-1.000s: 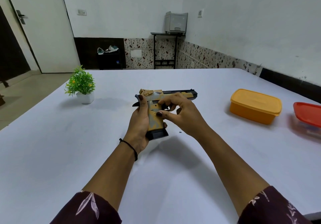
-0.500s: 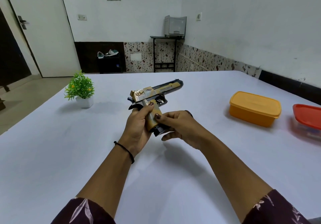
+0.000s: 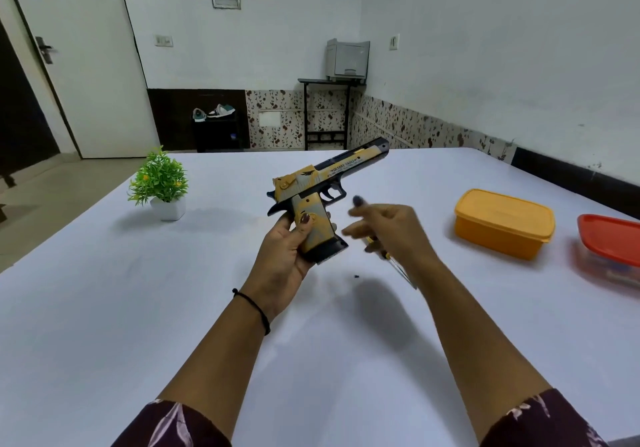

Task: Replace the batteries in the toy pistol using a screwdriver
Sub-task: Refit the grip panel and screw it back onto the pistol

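My left hand [image 3: 282,252] grips the handle of the yellow-and-black toy pistol [image 3: 323,188] and holds it above the white table [image 3: 138,308], barrel pointing up and to the right. The right hand [image 3: 388,228] is blurred, just right of the pistol and off it, fingers loosely spread with nothing seen in them. Beneath that hand lies a screwdriver [image 3: 398,268]; its yellow-black handle is partly hidden and its thin shaft points toward me on the table. A tiny dark speck, perhaps a screw [image 3: 355,276], lies on the table below the pistol.
A yellow lidded box [image 3: 502,223] stands to the right, and a red-lidded clear box [image 3: 609,249] sits at the right edge. A small potted plant [image 3: 161,185] is at the left. Walls close off the right side and the far end beyond the table.
The right hand has let go of the pistol's grip and moved right, uncovering the screwdriver. The left hand has lifted the pistol and tilted its barrel upward.
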